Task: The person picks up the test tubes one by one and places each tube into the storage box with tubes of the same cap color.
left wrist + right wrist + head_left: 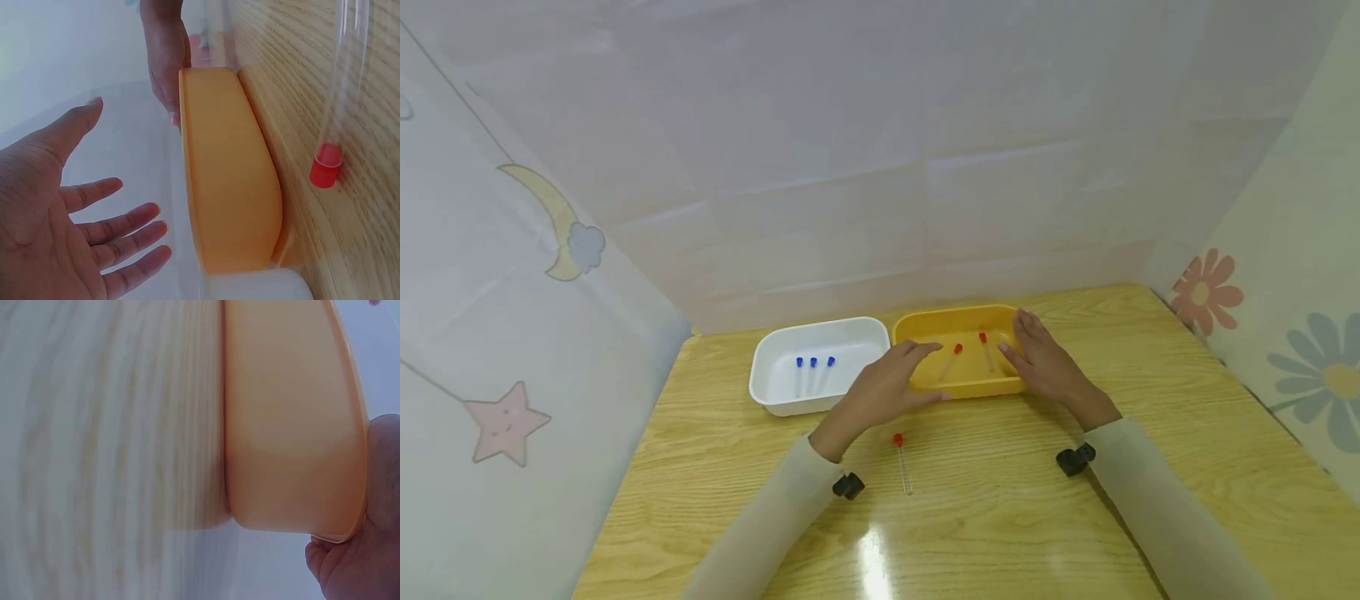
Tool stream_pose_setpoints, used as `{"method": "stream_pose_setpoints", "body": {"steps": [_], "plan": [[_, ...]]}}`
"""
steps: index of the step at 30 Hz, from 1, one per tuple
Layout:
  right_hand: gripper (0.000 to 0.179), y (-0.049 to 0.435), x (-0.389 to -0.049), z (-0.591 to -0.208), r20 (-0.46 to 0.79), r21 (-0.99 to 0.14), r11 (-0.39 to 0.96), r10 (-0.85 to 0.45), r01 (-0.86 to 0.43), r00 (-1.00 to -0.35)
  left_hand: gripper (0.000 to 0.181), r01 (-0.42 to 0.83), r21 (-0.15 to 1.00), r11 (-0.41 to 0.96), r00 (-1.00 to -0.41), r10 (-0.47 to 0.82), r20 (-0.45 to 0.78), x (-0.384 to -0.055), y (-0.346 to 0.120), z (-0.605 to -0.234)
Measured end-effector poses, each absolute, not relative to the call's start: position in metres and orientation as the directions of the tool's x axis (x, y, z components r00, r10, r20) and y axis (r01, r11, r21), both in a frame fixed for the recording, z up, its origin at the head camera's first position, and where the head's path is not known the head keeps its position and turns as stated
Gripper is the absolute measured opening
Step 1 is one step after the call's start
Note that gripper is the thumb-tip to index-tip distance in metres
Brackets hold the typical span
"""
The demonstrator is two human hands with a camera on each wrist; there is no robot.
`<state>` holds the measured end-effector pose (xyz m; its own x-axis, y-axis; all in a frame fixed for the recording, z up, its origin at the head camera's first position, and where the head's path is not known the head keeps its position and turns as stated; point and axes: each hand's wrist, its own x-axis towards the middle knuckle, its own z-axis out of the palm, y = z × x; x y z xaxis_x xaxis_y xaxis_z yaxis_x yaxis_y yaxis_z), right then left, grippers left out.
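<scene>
Nearest you, a clear plastic tube with a red cap [902, 462] lies on the glossy wood-grain surface [1150, 375]. Your left hand [887, 385] hovers spread at the smooth rounded yellow plastic tray [958, 387], which holds two red-capped tubes [967, 353]; your right hand [1045, 360] rests flat-fingered against its right end. Beside it, the white plastic tray [775, 398] holds three blue-capped tubes [813, 372].

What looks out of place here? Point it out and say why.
One red-capped tube lies loose on the wooden table, in front of the trays. The other two red-capped tubes lie in the yellow tray, and the blue-capped tubes lie in the white tray. Nothing looks spilled or broken.
</scene>
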<state>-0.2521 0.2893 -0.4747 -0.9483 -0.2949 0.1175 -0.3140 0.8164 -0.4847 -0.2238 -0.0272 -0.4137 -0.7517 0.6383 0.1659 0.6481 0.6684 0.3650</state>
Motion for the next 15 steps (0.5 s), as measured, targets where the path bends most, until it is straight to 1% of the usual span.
{"method": "stream_pose_setpoints", "body": {"steps": [6,15], "plan": [[0.077,0.289,-0.252,-0.473,0.123,-0.482,0.815,-0.300,-0.321,-0.946,0.079,0.659,0.354,0.664,-0.743,0.647,0.170,-0.217,-0.034,-0.413],[0.079,0.289,-0.252,-0.474,0.111,-0.498,0.809,-0.298,-0.313,-0.948,0.082,0.635,0.349,0.689,-0.763,0.631,0.141,-0.210,-0.042,-0.416]]}}
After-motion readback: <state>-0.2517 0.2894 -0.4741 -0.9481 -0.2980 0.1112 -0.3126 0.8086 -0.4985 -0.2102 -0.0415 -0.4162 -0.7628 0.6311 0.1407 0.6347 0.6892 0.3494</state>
